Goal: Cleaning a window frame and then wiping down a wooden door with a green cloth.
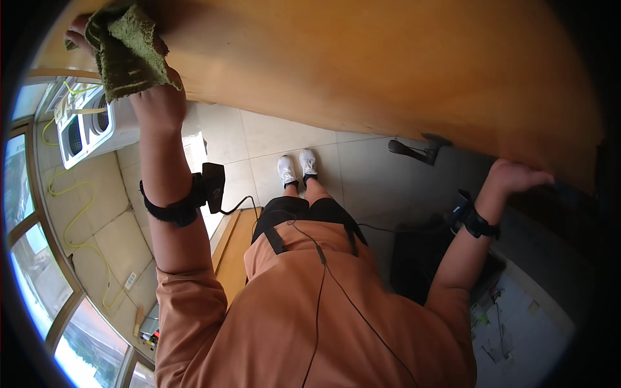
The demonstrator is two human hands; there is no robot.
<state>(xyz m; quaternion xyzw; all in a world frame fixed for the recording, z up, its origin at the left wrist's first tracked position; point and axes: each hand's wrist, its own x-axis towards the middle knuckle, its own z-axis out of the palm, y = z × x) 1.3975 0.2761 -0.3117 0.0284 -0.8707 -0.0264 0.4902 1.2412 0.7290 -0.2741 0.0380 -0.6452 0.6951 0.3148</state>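
At the upper left, my left hand (80, 36) is raised with a green, frayed terry cloth (128, 53) in it, against a broad wooden panel (339, 58) with an orange-brown finish. The cloth hides much of the palm and some fingers. My right hand (521, 175) is at the right, near the lower edge of the same panel, with its fingers stretched to the right. Nothing shows in it; whether it touches the panel cannot be told. Both forearms wear black straps with small devices.
A white twin-tub washing machine (87, 126) stands at the left, with a yellow hose or cord (73, 218) along the tiled wall by the windows. Below lies a tiled floor (291, 126). A black object (412, 150) is near the panel's edge. A wooden piece of furniture (235, 247) stands beside my left leg.
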